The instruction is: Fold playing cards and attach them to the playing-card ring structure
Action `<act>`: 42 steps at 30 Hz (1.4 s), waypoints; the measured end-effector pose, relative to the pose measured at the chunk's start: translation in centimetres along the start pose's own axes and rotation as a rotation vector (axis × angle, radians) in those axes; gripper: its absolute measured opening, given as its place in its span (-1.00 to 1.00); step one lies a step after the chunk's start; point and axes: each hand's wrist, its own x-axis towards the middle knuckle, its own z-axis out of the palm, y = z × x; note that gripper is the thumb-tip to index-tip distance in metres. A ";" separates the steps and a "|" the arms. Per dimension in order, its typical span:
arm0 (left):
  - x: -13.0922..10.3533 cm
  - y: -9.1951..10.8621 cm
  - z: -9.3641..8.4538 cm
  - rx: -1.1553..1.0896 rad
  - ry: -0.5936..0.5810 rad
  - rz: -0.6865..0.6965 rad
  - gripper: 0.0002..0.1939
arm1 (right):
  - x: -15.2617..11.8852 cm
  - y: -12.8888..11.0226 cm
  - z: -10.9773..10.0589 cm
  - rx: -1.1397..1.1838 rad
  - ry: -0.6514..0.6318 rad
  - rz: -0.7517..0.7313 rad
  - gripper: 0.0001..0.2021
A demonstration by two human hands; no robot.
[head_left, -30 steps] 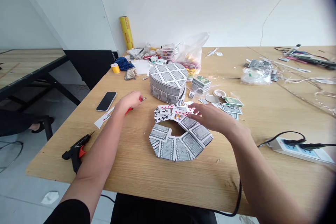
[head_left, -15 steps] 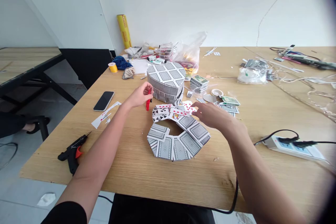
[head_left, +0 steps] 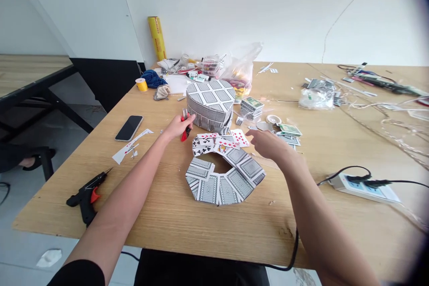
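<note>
Red-handled scissors are in my left hand, whose fingers are closed round them beside the round box covered in playing cards. My right hand is near the loose face-up cards, its index finger pointing towards them and its other fingers curled; whether it holds anything is hidden. Below both hands lies a ring of overlapping cards, mostly backs up, with an opening in its middle. A few face-up cards rest on its upper left part.
Left of me are a black glue gun, a phone and paper scraps. Behind stand card stacks and a plastic bag. A power strip with cables lies at the right.
My left hand has shifted a little left and turned the scissors, so their blades now show pointing up. My right hand has drawn slightly away from the face-up cards.
</note>
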 end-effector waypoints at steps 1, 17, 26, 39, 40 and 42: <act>-0.1 -0.1 0.1 -0.022 0.000 0.000 -0.40 | 0.3 0.4 0.1 0.003 0.007 0.020 -0.45; -0.6 -1.6 2.7 -0.119 0.067 0.001 -0.42 | 3.4 1.1 2.2 0.086 0.035 0.090 -0.62; -0.3 -2.5 2.8 -0.173 0.067 0.015 -0.45 | 3.6 0.8 2.6 0.068 0.040 -0.004 -0.63; -0.2 -2.9 3.1 -0.261 0.091 0.023 -0.43 | 1.2 -1.0 0.4 0.148 0.125 -0.113 -0.70; -0.2 -3.0 3.1 -0.263 0.095 0.023 -0.43 | 0.7 -1.4 0.1 0.168 0.130 -0.143 -0.68; -0.1 -3.0 3.1 -0.268 0.098 0.019 -0.44 | 0.1 -2.2 -0.2 0.206 0.130 -0.197 -0.68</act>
